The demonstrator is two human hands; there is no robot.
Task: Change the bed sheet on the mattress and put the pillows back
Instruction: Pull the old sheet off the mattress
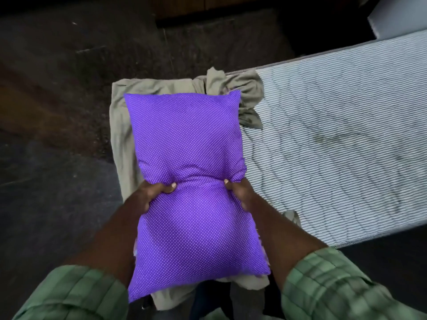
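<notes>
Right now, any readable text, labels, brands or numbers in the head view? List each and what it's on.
None readable.
Purple white-dotted pillow, gripped by the left hand and right hand: dot pattern only, no print or tag showing.
Crumpled grey-green sheet: plain.
Grey-and-white striped mattress: stripes only, no label in view.

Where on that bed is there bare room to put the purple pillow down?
The striped mattress lies bare right of the pillow, from the crumpled grey-green sheet to the frame's right edge. The left end is crowded: the sheet is heaped there, under the pillow that both hands grip.
</notes>
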